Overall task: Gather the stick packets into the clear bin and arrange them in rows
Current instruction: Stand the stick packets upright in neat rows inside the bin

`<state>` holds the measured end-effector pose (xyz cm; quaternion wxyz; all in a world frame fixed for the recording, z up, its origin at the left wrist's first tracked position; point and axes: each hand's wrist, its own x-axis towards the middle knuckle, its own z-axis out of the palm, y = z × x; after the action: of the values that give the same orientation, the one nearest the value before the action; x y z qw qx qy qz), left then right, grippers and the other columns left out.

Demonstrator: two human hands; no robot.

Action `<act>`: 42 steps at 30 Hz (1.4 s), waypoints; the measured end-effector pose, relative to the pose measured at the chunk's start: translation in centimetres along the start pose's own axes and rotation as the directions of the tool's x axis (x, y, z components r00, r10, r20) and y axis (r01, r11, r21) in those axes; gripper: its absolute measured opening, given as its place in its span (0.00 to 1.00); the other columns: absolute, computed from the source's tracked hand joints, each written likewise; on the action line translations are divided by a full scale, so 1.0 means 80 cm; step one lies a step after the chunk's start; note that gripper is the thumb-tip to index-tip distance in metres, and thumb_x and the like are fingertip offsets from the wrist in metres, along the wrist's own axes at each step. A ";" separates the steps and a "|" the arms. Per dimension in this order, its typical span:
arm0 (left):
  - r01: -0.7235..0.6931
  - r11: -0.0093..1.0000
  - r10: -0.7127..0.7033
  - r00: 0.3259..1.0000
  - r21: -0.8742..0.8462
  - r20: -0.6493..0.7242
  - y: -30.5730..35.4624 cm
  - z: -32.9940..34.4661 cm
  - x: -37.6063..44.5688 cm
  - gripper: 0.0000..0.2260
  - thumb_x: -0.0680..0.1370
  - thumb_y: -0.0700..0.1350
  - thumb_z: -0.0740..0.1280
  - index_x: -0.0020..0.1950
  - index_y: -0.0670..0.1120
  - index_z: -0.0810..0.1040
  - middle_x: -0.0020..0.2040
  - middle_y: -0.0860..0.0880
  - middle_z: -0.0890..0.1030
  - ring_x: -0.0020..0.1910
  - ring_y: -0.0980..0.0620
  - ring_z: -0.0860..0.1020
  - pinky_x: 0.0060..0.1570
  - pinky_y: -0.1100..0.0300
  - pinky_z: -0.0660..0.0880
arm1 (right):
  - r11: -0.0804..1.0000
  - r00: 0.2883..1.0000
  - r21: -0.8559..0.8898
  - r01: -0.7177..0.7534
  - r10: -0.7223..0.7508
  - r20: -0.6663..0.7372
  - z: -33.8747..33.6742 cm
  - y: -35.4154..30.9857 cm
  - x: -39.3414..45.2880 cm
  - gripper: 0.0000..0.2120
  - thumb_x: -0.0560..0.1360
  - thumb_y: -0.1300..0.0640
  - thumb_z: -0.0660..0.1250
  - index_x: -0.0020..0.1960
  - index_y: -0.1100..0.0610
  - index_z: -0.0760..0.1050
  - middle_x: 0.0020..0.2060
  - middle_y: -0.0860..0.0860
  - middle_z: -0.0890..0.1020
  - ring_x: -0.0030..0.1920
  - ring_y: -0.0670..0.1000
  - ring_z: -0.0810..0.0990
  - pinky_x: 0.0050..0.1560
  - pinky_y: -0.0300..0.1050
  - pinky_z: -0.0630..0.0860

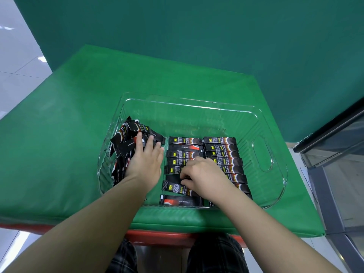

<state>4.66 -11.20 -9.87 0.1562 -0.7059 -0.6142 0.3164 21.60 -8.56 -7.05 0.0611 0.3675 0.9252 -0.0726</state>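
A clear bin (262,123) sits on a green mat. Inside it, black stick packets lie in two neat rows: a middle row (184,154) and a right row (221,147). A loose heap of packets (128,138) leans against the bin's left wall. My left hand (145,160) lies flat on that heap with its fingers straight. My right hand (202,176) reaches into the middle row, where its curled fingers pinch one packet (174,187). One packet (181,200) lies alone at the near wall.
The green mat (78,125) covers a table with a red front edge (157,236). A green backdrop (197,36) stands behind. A glass and metal cabinet (338,154) is at the right. The far half of the bin holds no packets.
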 end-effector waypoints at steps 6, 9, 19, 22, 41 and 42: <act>0.006 1.000 -0.006 1.000 0.007 0.000 0.001 0.001 0.001 0.28 0.84 0.54 0.41 0.79 0.41 0.40 0.79 0.41 0.43 0.77 0.36 0.43 0.67 0.28 0.38 | 0.998 0.994 0.022 0.057 -0.059 0.087 0.000 -0.010 -0.003 0.17 0.74 0.47 0.67 0.62 0.51 0.75 0.57 0.49 0.78 0.59 0.52 0.71 0.59 0.49 0.66; 0.006 1.000 -0.006 1.000 0.009 0.000 0.001 0.001 0.001 0.28 0.84 0.54 0.41 0.79 0.41 0.40 0.79 0.41 0.43 0.77 0.36 0.43 0.67 0.28 0.38 | 0.996 0.993 0.014 0.083 -0.084 0.087 -0.001 -0.012 -0.001 0.16 0.75 0.50 0.67 0.61 0.51 0.75 0.57 0.49 0.78 0.59 0.52 0.71 0.59 0.49 0.67; 0.012 1.000 -0.012 1.000 0.011 -0.006 0.003 0.004 0.001 0.28 0.83 0.54 0.40 0.79 0.42 0.40 0.80 0.41 0.44 0.77 0.36 0.43 0.67 0.28 0.38 | 0.999 0.994 -0.013 0.049 -0.047 0.097 0.002 -0.008 -0.004 0.13 0.74 0.55 0.65 0.58 0.52 0.75 0.54 0.49 0.79 0.57 0.53 0.74 0.56 0.49 0.68; 0.012 1.000 -0.012 1.000 0.007 -0.005 0.002 0.004 0.001 0.28 0.83 0.54 0.40 0.79 0.42 0.40 0.80 0.41 0.44 0.77 0.36 0.43 0.67 0.28 0.37 | 1.000 0.994 -0.002 0.013 -0.013 0.113 0.002 -0.006 -0.005 0.12 0.73 0.55 0.66 0.57 0.53 0.76 0.52 0.50 0.80 0.56 0.53 0.75 0.55 0.48 0.68; 0.019 1.000 -0.019 1.000 0.011 -0.011 0.003 0.005 0.003 0.28 0.83 0.54 0.41 0.79 0.42 0.40 0.80 0.41 0.44 0.77 0.36 0.43 0.66 0.28 0.37 | 0.996 0.952 0.088 0.034 -0.059 0.301 -0.008 -0.019 0.000 0.12 0.71 0.50 0.71 0.53 0.52 0.78 0.47 0.49 0.81 0.48 0.53 0.78 0.44 0.43 0.70; 0.017 1.000 -0.017 1.000 0.009 -0.011 0.003 0.005 0.002 0.28 0.83 0.54 0.41 0.79 0.42 0.40 0.80 0.41 0.44 0.77 0.36 0.43 0.66 0.28 0.37 | 0.996 0.953 0.075 0.040 -0.060 0.296 -0.008 -0.020 0.000 0.11 0.71 0.51 0.71 0.53 0.52 0.78 0.46 0.49 0.82 0.48 0.53 0.78 0.44 0.43 0.70</act>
<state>4.60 -11.12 -10.36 0.1657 -0.7017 -0.6177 0.3140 20.42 -9.58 -6.28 0.1856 0.3307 0.9114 -0.1601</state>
